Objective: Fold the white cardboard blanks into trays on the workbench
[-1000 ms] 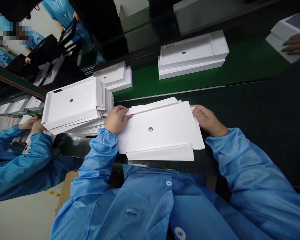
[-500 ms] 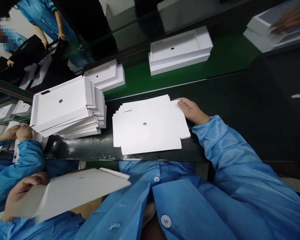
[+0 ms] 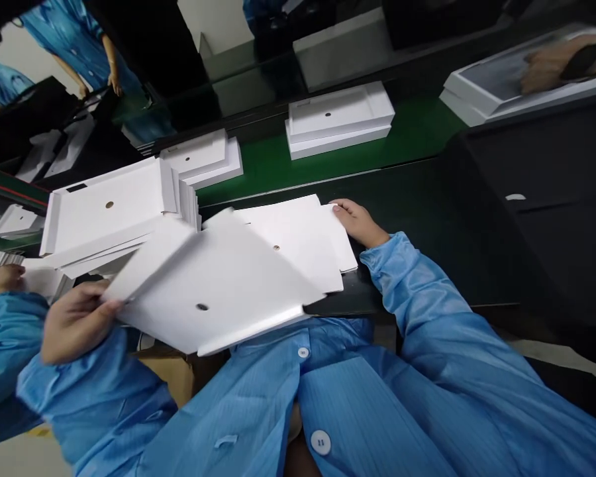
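Note:
My left hand grips one end flap of a white cardboard sheet with a small hole and folded edges. The sheet is tilted and hangs over the table's front edge, covering part of a stack of flat white card blanks. At that stack's right end, my right hand holds the side flap, thumb on top and fingers mostly hidden. Left of the blanks stands a tall pile of white box trays, its top one showing a round hole and a dark slot.
Along the green conveyor sit paired white boxes and further boxes. A co-worker's hand rests in a box at the far right. Another person's hands work at the left. A black bin-like object stands right.
My left hand has risen with the white sheet, which swung up and right over the blanks. My right hand still holds the stack's end. The co-worker's hand at far right moved within the box.

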A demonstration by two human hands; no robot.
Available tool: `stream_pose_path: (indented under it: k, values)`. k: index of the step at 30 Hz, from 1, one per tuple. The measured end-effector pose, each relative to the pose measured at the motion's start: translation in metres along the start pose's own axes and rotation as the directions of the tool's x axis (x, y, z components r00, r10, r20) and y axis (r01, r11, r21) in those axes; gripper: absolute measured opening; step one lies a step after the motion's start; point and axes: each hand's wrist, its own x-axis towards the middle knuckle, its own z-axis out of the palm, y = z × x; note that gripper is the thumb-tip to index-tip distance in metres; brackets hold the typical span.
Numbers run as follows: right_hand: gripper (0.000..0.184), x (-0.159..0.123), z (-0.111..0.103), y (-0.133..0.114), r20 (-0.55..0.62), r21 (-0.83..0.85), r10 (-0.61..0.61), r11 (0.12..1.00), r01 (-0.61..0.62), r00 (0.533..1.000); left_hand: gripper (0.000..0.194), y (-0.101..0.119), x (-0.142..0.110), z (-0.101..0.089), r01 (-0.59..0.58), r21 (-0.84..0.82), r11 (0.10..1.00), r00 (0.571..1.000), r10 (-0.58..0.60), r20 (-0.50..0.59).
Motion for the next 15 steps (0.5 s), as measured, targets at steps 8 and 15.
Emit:
stream_pose_path:
  k: [8,15]
  values:
    - [0.052,-0.006,-0.027,-0.068,-0.131,-0.25,-0.249,0.945,0.211,0.96,0.041,0.09,0.134,0.149,-0.301,0.16,0.94,0.907,0.231,0.351]
    - [0.053,0.008,0.001,-0.128,0.419,-0.481,-0.401,0.663,0.573,0.815,0.024,0.075,0.166,0.201,-0.268,0.14,0.953,0.926,0.215,0.311]
